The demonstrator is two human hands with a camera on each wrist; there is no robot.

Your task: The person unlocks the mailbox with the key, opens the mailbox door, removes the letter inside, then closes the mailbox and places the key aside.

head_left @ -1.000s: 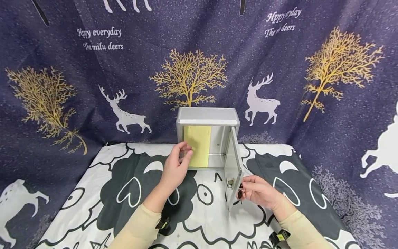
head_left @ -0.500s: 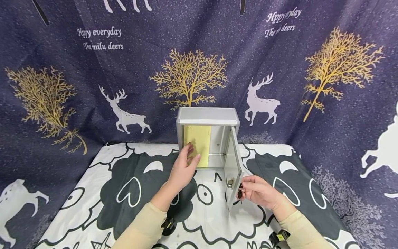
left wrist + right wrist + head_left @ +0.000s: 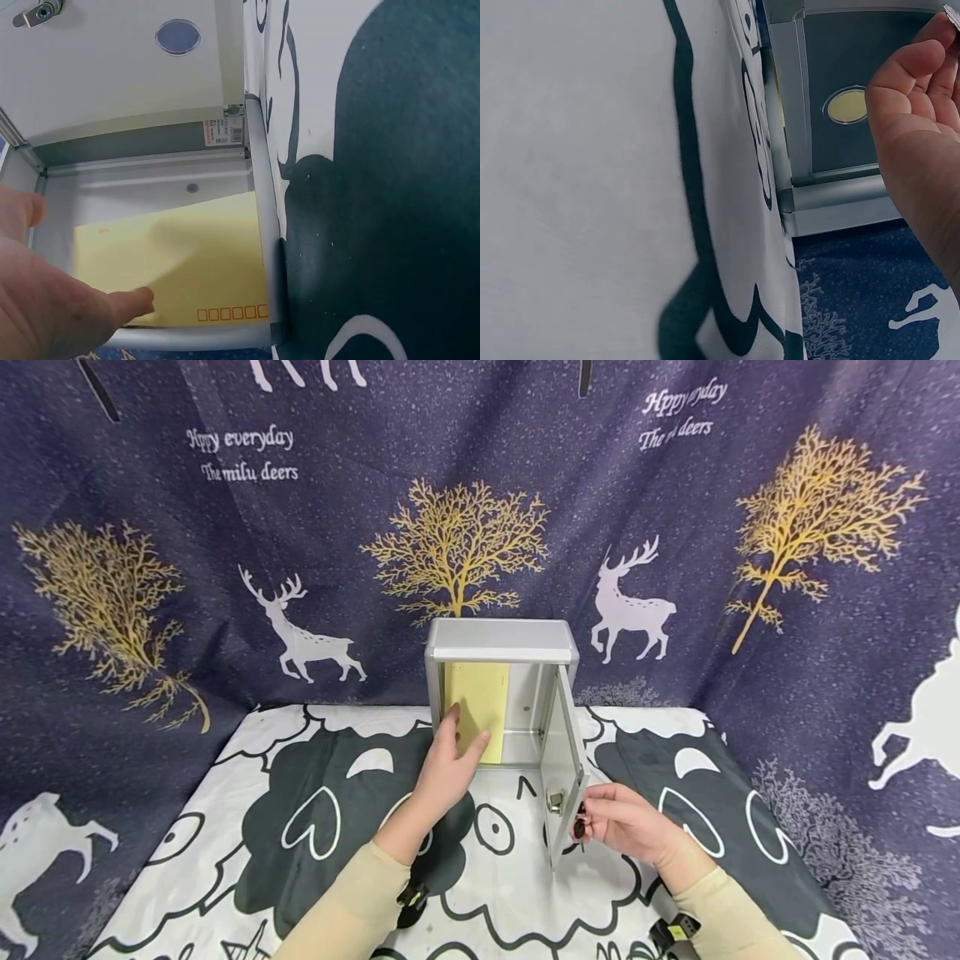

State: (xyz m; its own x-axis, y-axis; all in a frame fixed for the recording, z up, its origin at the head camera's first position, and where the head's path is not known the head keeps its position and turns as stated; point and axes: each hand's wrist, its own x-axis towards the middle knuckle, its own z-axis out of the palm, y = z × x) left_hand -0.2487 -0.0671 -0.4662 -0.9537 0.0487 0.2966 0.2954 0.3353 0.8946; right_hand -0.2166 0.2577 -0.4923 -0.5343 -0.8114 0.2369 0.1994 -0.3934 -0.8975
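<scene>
A grey metal box (image 3: 501,639) stands at the middle of the far side, its hinged door (image 3: 561,752) swung out toward me on the right. Inside, against the back left, leans a yellow envelope (image 3: 483,697); the left wrist view shows a row of red squares printed on the envelope (image 3: 172,247). My left hand (image 3: 444,768) reaches to the box's opening, fingers and thumb spread in front of the envelope's lower part. At the door's free edge, my right hand (image 3: 626,820) pinches a key at the lock, with a dark key (image 3: 578,828) hanging below the fingers.
A lock catch (image 3: 555,801) juts from the door's inner side. The box stands on a black-and-white patterned cloth (image 3: 510,893). Behind rises a dark blue curtain (image 3: 480,427) with deer and trees. An oval window (image 3: 178,37) is set in the door.
My left hand has moved right and a little forward, from the box's left edge to in front of the envelope. The right hand, door and envelope have stayed in place.
</scene>
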